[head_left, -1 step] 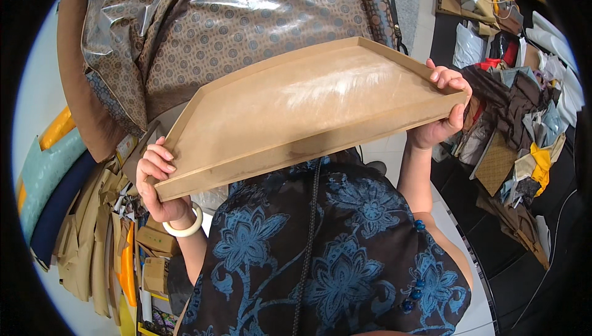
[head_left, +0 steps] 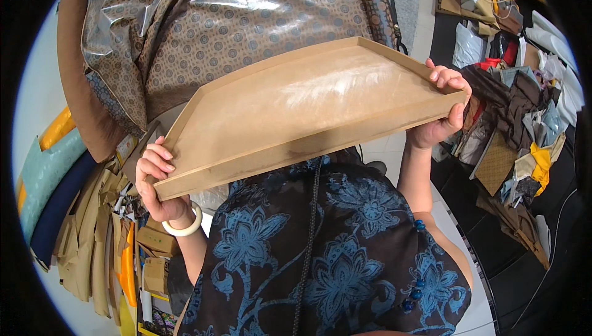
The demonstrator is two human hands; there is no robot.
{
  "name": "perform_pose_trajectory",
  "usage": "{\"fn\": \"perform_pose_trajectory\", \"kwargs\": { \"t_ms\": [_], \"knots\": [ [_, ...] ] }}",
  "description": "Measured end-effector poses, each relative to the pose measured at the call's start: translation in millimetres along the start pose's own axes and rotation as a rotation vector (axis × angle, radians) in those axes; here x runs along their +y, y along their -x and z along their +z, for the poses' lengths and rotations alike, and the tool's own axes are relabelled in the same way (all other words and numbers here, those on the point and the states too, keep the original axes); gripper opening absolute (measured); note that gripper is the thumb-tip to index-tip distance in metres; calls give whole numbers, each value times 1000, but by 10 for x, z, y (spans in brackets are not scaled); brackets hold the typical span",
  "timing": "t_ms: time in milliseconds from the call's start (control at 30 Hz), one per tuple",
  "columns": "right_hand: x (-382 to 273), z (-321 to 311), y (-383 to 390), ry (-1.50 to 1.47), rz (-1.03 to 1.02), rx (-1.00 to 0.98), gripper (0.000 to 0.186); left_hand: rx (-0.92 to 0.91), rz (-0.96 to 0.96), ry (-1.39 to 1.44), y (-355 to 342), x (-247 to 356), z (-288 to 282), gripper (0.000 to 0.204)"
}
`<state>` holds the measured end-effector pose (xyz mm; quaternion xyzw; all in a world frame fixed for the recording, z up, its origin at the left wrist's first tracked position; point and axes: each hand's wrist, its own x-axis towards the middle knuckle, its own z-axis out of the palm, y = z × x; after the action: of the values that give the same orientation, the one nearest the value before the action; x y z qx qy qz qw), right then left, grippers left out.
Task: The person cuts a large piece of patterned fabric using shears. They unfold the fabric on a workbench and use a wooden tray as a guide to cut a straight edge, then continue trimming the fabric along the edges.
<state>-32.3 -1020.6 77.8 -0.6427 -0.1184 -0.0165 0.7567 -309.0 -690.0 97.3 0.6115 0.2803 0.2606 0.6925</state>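
Observation:
A shallow tan cardboard tray (head_left: 308, 108) with low folded walls is held level between both hands, above my dark blue-flowered clothing (head_left: 370, 206). My left hand (head_left: 157, 172) grips its left corner, fingers curled over the wall, with a cream bangle (head_left: 182, 230) on that wrist. My right hand (head_left: 444, 102) holds the right end, fingertips over the rim and thumb against the near wall.
Patterned glossy sheeting (head_left: 234, 21) lies beyond the tray, with black scissors (head_left: 396, 21) at its right. Rolls of colored material (head_left: 58, 185) and cardboard boxes (head_left: 156, 274) crowd the left. Piled scraps (head_left: 502, 157) cover a dark surface at right.

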Motion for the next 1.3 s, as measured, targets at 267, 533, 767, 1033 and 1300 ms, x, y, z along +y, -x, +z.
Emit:
{"fn": "perform_pose_trajectory", "kwargs": {
  "t_ms": [267, 533, 767, 1033, 1300],
  "knots": [
    [-5, 12, -12, 29, 11, 5, 44, -24, -2, 16, -58, -39, -21, 36],
    [32, 16, -43, 38, 21, -23, 46, 32, -17, 31, -24, -15, 48, 35],
    [63, 5, -54, -6, 15, -66, 42, 18, -24, 48, -58, -11, 102, 32],
    [78, -11, -92, -3, -6, -91, 39, 16, -35, 110, -22, -41, 36, 31],
    [72, 14, -75, 10, 3, -78, 39, 20, -44, 92, -63, -35, 47, 31]
  ]
}}
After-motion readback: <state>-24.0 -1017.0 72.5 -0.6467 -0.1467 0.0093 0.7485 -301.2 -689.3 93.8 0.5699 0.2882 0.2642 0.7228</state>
